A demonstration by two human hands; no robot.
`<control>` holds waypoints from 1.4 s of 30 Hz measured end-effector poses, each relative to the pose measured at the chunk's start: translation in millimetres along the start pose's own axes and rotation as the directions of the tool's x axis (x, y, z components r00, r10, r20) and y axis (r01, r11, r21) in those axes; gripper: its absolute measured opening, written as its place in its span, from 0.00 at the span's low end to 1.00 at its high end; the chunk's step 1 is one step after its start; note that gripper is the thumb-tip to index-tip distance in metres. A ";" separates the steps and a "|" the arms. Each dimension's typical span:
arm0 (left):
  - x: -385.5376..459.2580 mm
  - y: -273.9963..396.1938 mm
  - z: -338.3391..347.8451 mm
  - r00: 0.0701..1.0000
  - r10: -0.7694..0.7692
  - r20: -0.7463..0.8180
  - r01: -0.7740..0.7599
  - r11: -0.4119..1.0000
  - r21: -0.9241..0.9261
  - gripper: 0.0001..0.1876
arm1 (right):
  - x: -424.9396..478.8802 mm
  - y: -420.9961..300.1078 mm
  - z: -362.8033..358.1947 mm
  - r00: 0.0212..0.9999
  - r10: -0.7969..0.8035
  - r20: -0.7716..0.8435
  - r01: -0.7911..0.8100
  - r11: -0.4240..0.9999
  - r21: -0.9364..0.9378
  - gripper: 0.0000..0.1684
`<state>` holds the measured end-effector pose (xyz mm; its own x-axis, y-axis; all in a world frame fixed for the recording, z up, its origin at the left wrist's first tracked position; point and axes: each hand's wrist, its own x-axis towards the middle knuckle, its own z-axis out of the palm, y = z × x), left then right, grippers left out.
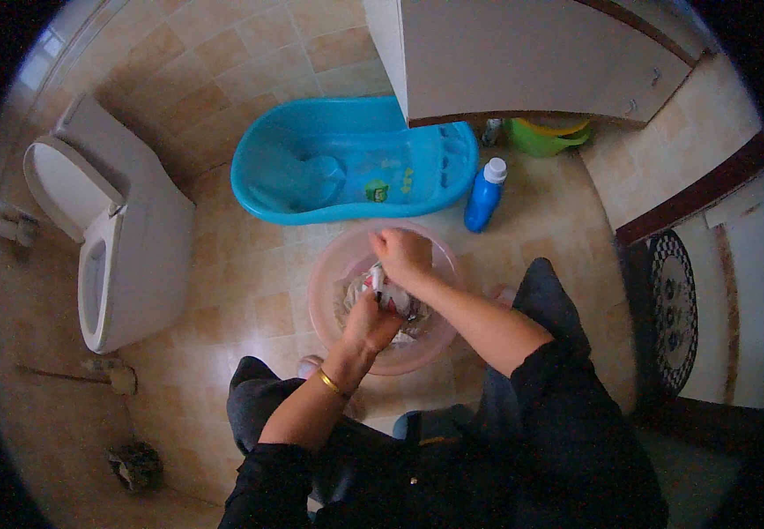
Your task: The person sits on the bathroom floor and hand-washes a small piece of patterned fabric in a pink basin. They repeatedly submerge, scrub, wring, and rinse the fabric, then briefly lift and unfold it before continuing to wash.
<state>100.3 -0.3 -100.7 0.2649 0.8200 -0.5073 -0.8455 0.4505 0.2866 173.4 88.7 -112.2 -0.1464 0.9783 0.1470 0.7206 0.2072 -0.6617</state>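
Observation:
A round pink plastic basin stands on the floor between my knees, with wet-looking cloth inside. Over it, my left hand grips a whitish piece of fabric with red and dark patches. My right hand is closed on the upper end of the same fabric, its wrist bent above the basin's far side. A white fold shows between the two hands. My fingers hide much of the fabric, and its exact kind cannot be made out.
Behind the basin lies a blue baby bathtub. To its right stands a blue bottle with a white cap. A white toilet is at left, its lid raised. A cabinet overhangs a green bucket. An oval patterned mat lies far right.

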 end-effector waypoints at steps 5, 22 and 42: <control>12.0 0.7 -37.7 0.998 0.053 -0.015 -0.052 0.998 0.035 0.17 | -27.6 -24.7 0.0 0.988 -0.147 0.044 0.133 0.964 0.230 0.12; -21.4 44.5 3.2 0.981 0.088 0.173 -0.159 0.877 0.454 0.22 | 11.0 38.4 16.2 0.868 0.185 0.462 -0.443 0.709 0.548 0.34; -23.3 74.2 4.6 0.938 0.283 0.202 -0.299 0.358 0.885 0.25 | 33.1 54.0 -56.6 0.693 -0.330 0.641 0.242 0.944 0.225 0.20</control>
<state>33.5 15.7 -63.9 0.1029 0.9677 -0.2303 0.0286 0.2285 0.9731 245.7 131.7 -101.4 -0.7736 0.6153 -0.1513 0.4927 0.4341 -0.7542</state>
